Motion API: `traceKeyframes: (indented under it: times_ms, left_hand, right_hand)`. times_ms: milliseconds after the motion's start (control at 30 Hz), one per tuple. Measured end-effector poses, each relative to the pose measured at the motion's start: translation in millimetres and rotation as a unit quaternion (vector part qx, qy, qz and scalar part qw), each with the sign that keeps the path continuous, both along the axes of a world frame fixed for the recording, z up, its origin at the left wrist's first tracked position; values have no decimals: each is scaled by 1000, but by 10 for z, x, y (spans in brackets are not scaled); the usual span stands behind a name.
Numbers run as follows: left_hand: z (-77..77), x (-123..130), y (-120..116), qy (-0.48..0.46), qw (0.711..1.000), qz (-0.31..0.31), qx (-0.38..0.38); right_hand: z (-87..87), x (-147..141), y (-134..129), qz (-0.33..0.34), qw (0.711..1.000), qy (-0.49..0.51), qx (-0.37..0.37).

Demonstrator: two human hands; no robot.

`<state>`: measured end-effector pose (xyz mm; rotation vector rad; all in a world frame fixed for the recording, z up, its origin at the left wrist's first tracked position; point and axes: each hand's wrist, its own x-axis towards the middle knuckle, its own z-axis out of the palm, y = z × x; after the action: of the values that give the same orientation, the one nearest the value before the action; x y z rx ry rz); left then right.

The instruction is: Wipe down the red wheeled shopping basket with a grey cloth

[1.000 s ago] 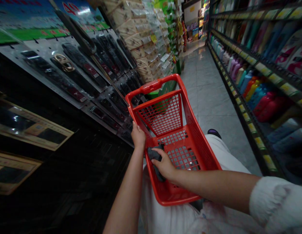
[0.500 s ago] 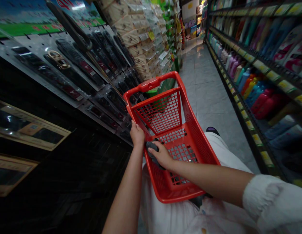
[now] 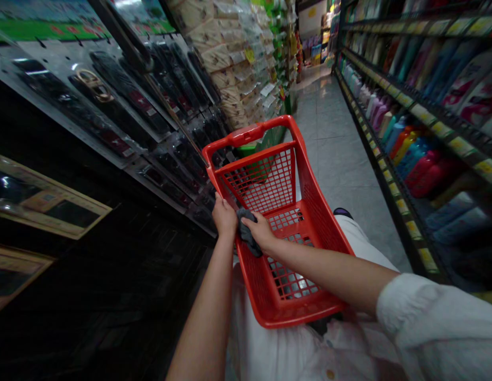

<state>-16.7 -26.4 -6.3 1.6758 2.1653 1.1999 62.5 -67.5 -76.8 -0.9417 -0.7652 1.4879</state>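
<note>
A red plastic shopping basket (image 3: 327,211) with grid panels rests tilted over my lap, its handle end pointing away from me. My left hand (image 3: 225,216) grips its left rim, fingers wrapped over the edge. Bunched in my right hand (image 3: 260,232) is a dark grey cloth (image 3: 248,235), pressed against the inner left wall just beside my left hand. Through the basket's grid floor I see grey and light patches. The fingertips of my right hand are partly hidden by the cloth.
On the left, packaged belts (image 3: 111,100) hang from a display panel, with a metal rod slanting in front. Stacked beige packs (image 3: 226,58) stand beyond. Shelves of bottles (image 3: 412,143) line the right. A grey tiled floor (image 3: 341,127) runs down the aisle between.
My right hand and the cloth have shifted slightly up and left along the inner wall, closer to my left hand. The left hand keeps its hold on the rim.
</note>
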Motion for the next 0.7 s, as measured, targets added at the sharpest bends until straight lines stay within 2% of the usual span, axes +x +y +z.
traceKeyframes:
  times_ms: [67,167,200,267,333,367,433,533,633,700]
  left_hand:
    - [-10,-4,6,8,1000,5,0]
    - [-29,-24,13,12,1000,2,7]
    - [-34,-31,14,14,1000,-1,9]
    - [-42,-45,13,16,1000,-10,16]
    - [-46,-56,11,16,999,-17,24]
    - [-47,-59,11,15,999,-20,28]
    - [-50,-63,12,14,999,-22,34]
    - [-55,-65,19,18,999,-24,32]
    - [-56,-66,23,22,999,-26,33]
    - [-56,-66,24,23,999,-26,36]
  right_hand:
    - [-29,-77,83,-46,995,-70,56]
    - [-303,-82,5,-32,979,-194,53]
    - [-428,-49,-52,2,969,-246,24]
    - [-659,47,-156,103,927,-357,-51]
    - [-802,141,-200,191,875,-431,-109]
    - [-827,174,-194,214,860,-448,-122]
    - [-794,204,-142,213,860,-448,-121]
    - [-639,213,-63,216,853,-471,-69]
    - [-516,256,-75,284,808,-516,-37]
    - [-479,295,-113,333,776,-533,-52]
